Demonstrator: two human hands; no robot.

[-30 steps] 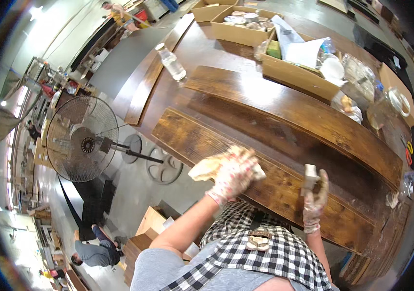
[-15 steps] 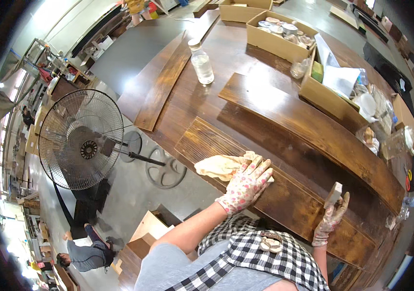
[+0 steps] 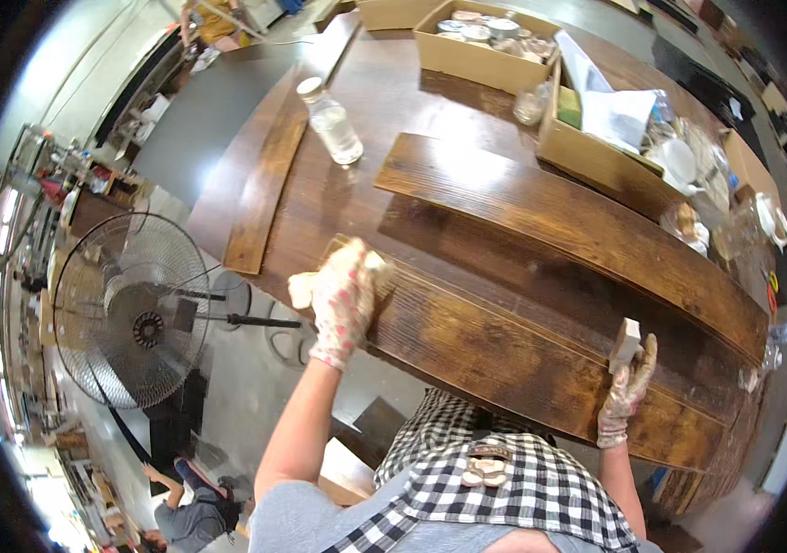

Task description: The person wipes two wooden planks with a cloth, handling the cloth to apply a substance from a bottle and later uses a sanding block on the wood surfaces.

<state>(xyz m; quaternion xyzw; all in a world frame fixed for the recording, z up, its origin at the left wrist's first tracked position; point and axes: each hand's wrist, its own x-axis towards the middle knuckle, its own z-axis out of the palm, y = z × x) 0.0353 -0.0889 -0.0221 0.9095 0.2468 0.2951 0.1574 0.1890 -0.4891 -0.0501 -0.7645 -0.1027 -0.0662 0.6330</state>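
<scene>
A brown stained wooden board (image 3: 476,346) with visible grain lies along the near side of the dark table. At its left end, my left hand (image 3: 343,304), in a white glove with pink spots, presses down a bunched cream cloth (image 3: 301,289). Its fingers are closed over the cloth, which shows on both sides of the hand. Over the board's right part, my right hand (image 3: 624,396), in a similar stained glove, grips a small whitish block (image 3: 627,341). The block stands up between thumb and fingers; its material is unclear.
A second board (image 3: 569,226) lies behind, and a narrow one (image 3: 269,194) at left. A clear bottle (image 3: 334,127) of liquid stands between them. Cardboard boxes (image 3: 476,69) with jars and packets line the back. A standing fan (image 3: 135,309) is at left; two people are farther off.
My left hand has slid the cloth leftward to the board's end, bunching it more tightly. My right hand still holds the block in about the same place. The whole view has shifted somewhat.
</scene>
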